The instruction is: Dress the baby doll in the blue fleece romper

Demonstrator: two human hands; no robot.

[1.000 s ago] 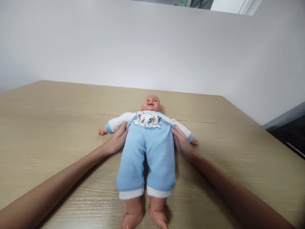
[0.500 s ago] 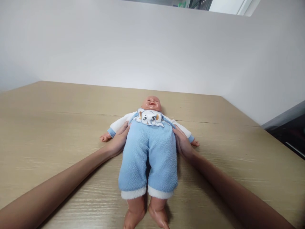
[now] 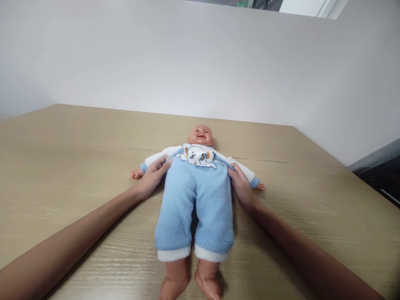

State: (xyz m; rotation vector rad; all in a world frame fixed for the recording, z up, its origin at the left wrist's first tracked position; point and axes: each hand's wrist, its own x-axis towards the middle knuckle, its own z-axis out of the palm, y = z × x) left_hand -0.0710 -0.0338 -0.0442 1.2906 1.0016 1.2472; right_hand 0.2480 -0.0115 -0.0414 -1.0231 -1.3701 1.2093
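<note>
A baby doll [image 3: 201, 134] lies on its back, its feet toward me and its arms spread to both sides. It wears light-blue fleece overalls [image 3: 196, 196] with white cuffs over a white long-sleeved top [image 3: 165, 154]. On the bib is a white elephant patch [image 3: 196, 156], with a thin blue strap on each side. My left hand [image 3: 153, 175] pinches the overalls at the waist's left side, close to the strap. On the opposite side, my right hand [image 3: 240, 183] grips the overalls' upper edge by the other strap. Fingertips of both hands are partly hidden by the cloth.
The doll rests on a wide wooden table [image 3: 93, 175] with a thin seam running across it. A pale partition [image 3: 187, 62] rises behind the far edge. A dark object [image 3: 381, 171] stands beyond the table's right edge.
Both hands have drawn slightly outward at the waist, pulling the straps a little wider. My left hand has come up, showing more of its thumb and fingers. The doll's body stays nearly in place.
</note>
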